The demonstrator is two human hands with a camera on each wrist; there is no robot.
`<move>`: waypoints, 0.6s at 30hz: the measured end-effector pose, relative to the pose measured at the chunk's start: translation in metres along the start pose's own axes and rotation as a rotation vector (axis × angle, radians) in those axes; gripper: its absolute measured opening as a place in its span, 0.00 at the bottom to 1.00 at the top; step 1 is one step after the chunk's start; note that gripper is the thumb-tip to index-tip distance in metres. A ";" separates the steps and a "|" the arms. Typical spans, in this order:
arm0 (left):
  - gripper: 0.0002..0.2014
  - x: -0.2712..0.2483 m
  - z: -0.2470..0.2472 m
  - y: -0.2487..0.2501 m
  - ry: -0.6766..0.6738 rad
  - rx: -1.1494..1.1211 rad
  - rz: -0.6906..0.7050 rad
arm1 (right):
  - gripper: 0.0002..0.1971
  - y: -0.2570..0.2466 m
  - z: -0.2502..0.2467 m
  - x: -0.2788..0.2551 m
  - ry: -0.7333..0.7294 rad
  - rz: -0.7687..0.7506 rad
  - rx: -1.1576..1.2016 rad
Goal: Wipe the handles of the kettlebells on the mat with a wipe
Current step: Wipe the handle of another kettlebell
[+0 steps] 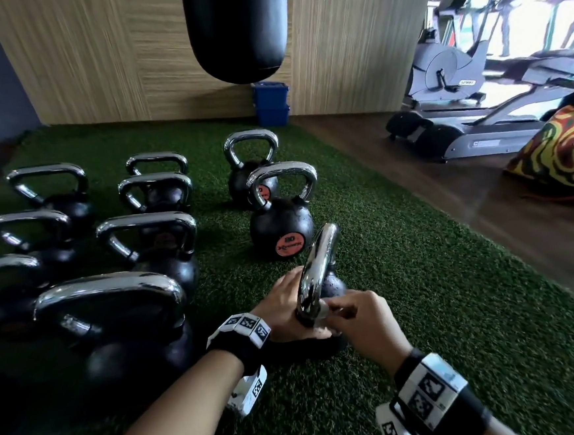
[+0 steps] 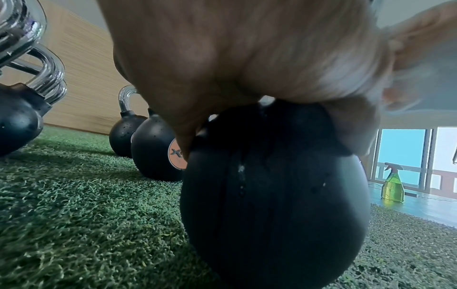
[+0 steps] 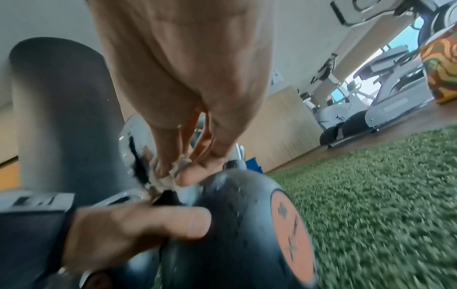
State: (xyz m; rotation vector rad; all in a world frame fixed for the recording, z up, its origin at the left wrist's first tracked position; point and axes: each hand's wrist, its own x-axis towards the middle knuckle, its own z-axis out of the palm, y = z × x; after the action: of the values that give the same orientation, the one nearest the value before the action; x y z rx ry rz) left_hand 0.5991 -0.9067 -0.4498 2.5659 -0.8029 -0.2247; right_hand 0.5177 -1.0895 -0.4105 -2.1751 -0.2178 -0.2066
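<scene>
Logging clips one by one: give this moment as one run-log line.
phase: wiping | right hand: pinches wipe at handle base | left hand: holds kettlebell

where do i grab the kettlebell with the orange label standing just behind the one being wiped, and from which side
Grip the flat top bar of its chrome handle, coming straight down from above. This kettlebell stands upright with the loop facing the person, so fingers can curl through from the near side. Another kettlebell sits close behind, likely crowding the far side.
</scene>
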 end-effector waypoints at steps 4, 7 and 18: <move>0.57 0.002 0.001 0.001 0.063 -0.090 0.000 | 0.09 0.002 -0.010 0.038 -0.232 0.029 -0.154; 0.61 0.003 0.004 -0.003 0.084 -0.120 -0.001 | 0.08 -0.005 -0.011 0.055 -0.381 -0.100 -0.268; 0.64 0.009 0.012 -0.013 0.088 -0.136 -0.022 | 0.14 -0.001 -0.016 0.065 -0.532 0.022 0.234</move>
State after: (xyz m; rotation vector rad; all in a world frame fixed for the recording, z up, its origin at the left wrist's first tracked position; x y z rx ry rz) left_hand 0.6092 -0.9066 -0.4661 2.4399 -0.7027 -0.1659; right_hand 0.5795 -1.0970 -0.3853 -1.9583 -0.4900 0.3992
